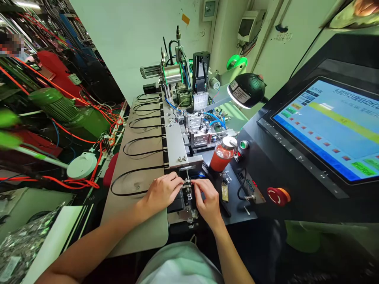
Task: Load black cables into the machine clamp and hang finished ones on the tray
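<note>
My left hand (164, 189) reaches over the beige plate to a small metal fixture (187, 184). Its thumb and fingers are pinched together at the fixture's left side; what lies between them is too small to make out. From the right, my right hand (208, 197) meets the same fixture, index finger and thumb bent close together, their tips partly hidden. A looped black cable (130, 171) lies on the plate beside my left hand, and its ends run to the fixture area. Further back, several similar loops sit in a row along a metal rail (177, 144).
A bottle of red liquid (221, 156) stands right of the fixture, near a lit lamp (247, 90). A touchscreen (334, 126) and red emergency stop button (278, 196) are on the right. Pneumatic cylinders (203, 136) rise behind. Orange hoses (97, 173) run at left; a person is partly visible far left.
</note>
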Available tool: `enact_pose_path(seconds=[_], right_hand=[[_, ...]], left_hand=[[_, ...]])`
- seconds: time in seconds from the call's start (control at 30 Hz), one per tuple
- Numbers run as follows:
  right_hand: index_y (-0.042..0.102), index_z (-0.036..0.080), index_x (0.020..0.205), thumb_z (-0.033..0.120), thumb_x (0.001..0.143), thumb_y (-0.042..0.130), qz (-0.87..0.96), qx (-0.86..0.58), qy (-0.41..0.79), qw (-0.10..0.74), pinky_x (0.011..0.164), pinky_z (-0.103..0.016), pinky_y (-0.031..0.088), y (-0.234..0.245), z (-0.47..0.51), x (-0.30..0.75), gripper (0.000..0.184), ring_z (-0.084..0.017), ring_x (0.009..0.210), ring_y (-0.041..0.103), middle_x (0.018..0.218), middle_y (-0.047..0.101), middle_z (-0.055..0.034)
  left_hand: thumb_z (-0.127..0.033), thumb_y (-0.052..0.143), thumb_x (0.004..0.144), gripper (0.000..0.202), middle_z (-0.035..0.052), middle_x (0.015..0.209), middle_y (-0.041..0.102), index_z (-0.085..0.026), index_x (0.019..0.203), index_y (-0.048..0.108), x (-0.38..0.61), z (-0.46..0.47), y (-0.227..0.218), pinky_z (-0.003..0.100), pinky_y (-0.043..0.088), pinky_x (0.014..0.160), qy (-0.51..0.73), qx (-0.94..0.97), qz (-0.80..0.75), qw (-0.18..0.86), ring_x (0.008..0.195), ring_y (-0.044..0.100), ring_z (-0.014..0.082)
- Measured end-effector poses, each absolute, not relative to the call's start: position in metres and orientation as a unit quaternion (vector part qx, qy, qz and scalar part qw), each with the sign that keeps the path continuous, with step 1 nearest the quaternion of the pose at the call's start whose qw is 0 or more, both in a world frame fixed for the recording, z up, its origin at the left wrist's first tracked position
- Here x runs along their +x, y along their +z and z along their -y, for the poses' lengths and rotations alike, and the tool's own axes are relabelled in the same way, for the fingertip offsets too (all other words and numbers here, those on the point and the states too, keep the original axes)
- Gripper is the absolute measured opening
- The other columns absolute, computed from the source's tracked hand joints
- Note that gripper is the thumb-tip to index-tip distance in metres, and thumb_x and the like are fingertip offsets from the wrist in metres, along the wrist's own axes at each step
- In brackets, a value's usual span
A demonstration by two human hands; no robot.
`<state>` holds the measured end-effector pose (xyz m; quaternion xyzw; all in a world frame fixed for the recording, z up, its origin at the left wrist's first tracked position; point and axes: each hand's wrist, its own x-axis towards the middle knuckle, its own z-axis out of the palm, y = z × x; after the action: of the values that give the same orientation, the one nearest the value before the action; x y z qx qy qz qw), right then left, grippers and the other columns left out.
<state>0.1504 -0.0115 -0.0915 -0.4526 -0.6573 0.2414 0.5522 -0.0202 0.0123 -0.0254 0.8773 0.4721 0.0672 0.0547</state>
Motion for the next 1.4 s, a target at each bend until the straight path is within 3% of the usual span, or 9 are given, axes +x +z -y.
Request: enact_pose_path(seconds=[0.27,1.23,1.4], right_hand=[[0.064,0.018,0.087,0.016,0.093,0.045,0.621,-0.495,0.218,0.568,0.065,-0.03,0.048,-0.091,0.016,0.152,0.02,-0.018,0.075,0.06,0.08,0.064,-0.0061],[0.064,0.019,0.088,0.015,0.093,0.046,0.602,-0.508,0.196,0.585,0.07,-0.029,0.05,-0.088,0.025,0.157,0.019,-0.018,0.076,0.063,0.081,0.066,-0.0049],[0.063,0.018,0.101,0.015,0.093,0.049,0.548,-0.563,0.069,0.615,0.079,-0.035,0.05,-0.088,0.018,0.168,0.016,-0.021,0.086,0.062,0.093,0.064,-0.0088]], left_hand=[[-0.021,0.048,0.094,0.016,0.0016,0.088,0.064,-0.019,0.09,0.064,-0.021,-0.013,-0.027,0.024,0.047,0.07,0.069,0.875,-0.476,0.052,0.079,0.063,0.0143],[-0.02,0.05,0.094,0.016,0.0015,0.086,0.064,-0.02,0.087,0.064,-0.027,-0.012,-0.022,0.024,0.045,0.069,0.045,0.878,-0.475,0.047,0.081,0.062,0.0156],[-0.024,0.049,0.095,0.018,0.0007,0.084,0.064,-0.02,0.091,0.066,-0.029,-0.007,-0.013,0.023,0.045,0.067,0.127,0.882,-0.453,0.018,0.076,0.062,0.0138]])
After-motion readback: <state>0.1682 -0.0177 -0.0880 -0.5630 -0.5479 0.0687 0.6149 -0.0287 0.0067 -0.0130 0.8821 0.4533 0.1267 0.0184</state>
